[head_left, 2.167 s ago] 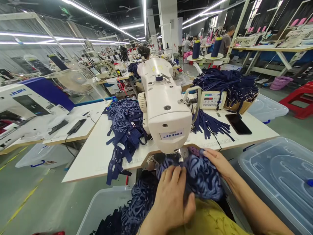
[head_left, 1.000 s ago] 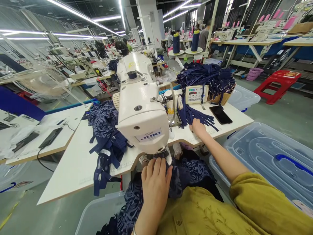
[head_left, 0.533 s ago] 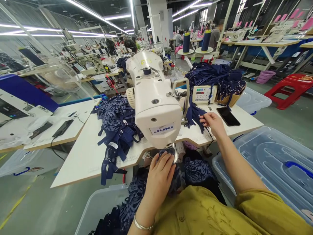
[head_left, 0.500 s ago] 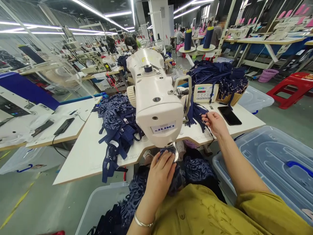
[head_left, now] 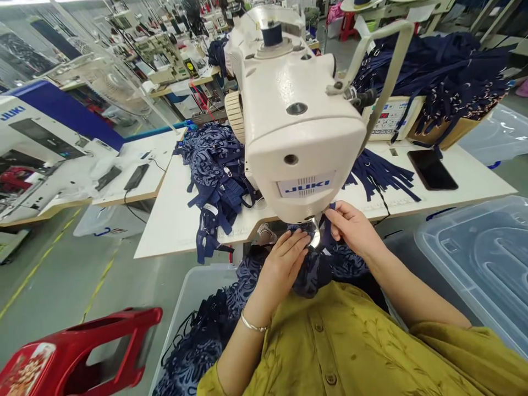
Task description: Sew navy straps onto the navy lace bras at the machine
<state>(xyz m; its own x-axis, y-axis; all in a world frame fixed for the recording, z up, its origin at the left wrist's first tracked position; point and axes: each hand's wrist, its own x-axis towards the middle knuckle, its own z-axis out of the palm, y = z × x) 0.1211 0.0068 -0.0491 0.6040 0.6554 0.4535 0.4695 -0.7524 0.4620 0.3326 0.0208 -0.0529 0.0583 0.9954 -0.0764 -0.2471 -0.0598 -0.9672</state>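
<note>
At the needle of the white sewing machine [head_left: 305,132], my left hand [head_left: 284,261] holds the patterned navy bra [head_left: 309,275], its fingers together over the fabric. Between the thumb and fingers of my right hand [head_left: 348,225] is the end of a navy strap [head_left: 328,228], just right of the needle. The fingers cover part of the fabric under the presser foot. Loose navy straps [head_left: 383,170] fan out on the white table [head_left: 462,198] behind my right hand.
Patterned navy garments [head_left: 214,165] are heaped left of the machine. A clear bin [head_left: 185,297] of garments stands below, near a red stool [head_left: 94,346]. At right are a phone [head_left: 432,169], a control panel [head_left: 385,124], a strap pile [head_left: 445,77] and a lidded clear box [head_left: 487,264].
My right hand first left the bra for the loose straps, then came back to the needle with a strap. My left hand stayed on the bra. The view tilted down.
</note>
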